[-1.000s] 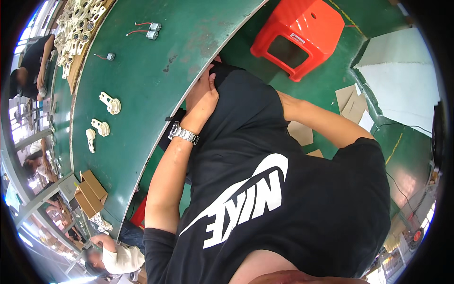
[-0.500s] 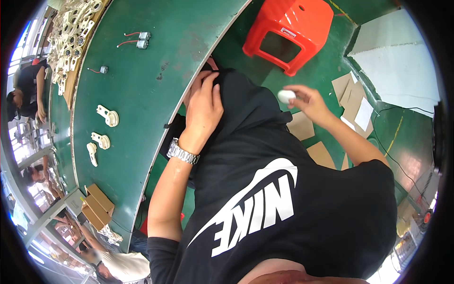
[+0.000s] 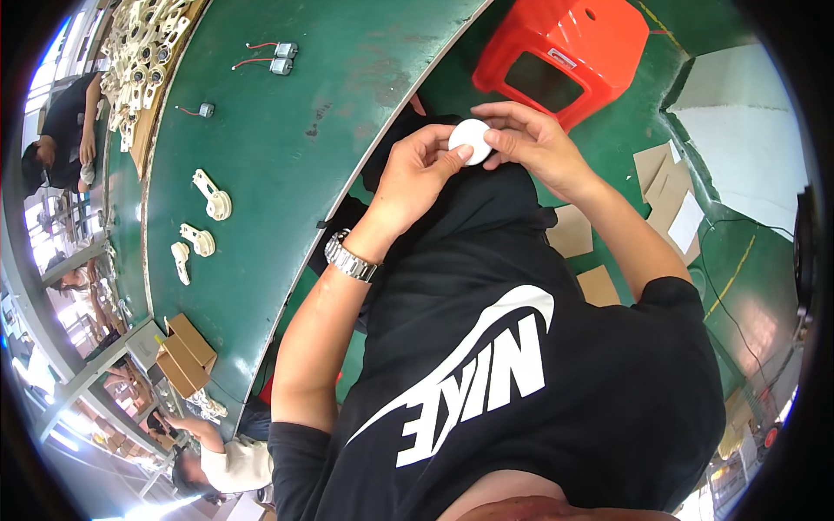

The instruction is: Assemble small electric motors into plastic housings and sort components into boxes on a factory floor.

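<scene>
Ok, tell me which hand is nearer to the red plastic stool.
Right. In the picture, the right hand is just below the red plastic stool; the left hand is farther off, on the far side of the round white disc.

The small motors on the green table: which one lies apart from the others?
The lone motor, farther left in the picture, nearer the three cream parts. The other two motors lie side by side, closer to the left hand.

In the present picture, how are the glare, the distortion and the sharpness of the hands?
Head view: fisheye distortion curves the green table edges; head view, lower left rim: strong glare washes out detail; head view, upper middle: the left hand, right hand and white disc look reasonably sharp.
</scene>
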A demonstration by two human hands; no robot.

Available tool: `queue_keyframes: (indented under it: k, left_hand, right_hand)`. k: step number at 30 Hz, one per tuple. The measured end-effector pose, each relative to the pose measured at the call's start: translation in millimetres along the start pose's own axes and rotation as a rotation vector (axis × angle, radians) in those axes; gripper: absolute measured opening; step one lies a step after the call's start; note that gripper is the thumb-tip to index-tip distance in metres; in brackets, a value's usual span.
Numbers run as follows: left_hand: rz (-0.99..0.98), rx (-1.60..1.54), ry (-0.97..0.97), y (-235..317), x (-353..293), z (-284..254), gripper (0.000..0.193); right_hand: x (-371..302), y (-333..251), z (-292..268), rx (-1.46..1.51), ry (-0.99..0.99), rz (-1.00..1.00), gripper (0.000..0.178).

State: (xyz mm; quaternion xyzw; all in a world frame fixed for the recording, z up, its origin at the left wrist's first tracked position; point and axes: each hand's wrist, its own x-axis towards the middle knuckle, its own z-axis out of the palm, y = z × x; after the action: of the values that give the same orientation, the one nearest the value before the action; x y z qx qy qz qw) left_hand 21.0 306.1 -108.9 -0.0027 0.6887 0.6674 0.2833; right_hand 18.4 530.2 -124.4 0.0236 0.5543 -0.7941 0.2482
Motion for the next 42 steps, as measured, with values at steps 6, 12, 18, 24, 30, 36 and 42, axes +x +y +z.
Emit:
queue_keyframes:
  k: [6, 12, 18, 24, 30, 36, 42]
  left_hand:
    - [-0.047, -0.118, 0.021, -7, 6, -8, 0.035]
    - [-0.095, -0.317, 0.064, -5, 14, -3, 0.059]
    - [-0.097, -0.217, 0.050, -1, 18, -9, 0.061]
    - [-0.101, -0.208, -0.028, -4, 20, -9, 0.060]
    - [-0.011, -0.176, -0.099, -9, 18, -8, 0.048]
    - [-0.013, -0.167, -0.111, -8, 20, -9, 0.047]
    - [0.010, -0.149, -0.077, -10, 22, -7, 0.045]
  right_hand:
    - [14, 4, -14, -0.116, -0.127, 0.073, 0.032]
    - [13, 12, 2, -0.260, -0.075, 0.068, 0.028]
    - [8, -16, 12, -0.690, 0.042, -0.389, 0.020]
    - [15, -4, 12, -0.780, 0.031, -0.356, 0.019]
    - [22, 4, 11, -0.574, 0.136, -0.251, 0.015]
    - [23, -12, 10, -0.609, 0.104, -0.324, 0.016]
    - [24, 0, 6, -0.697, 0.096, -0.254, 0.017]
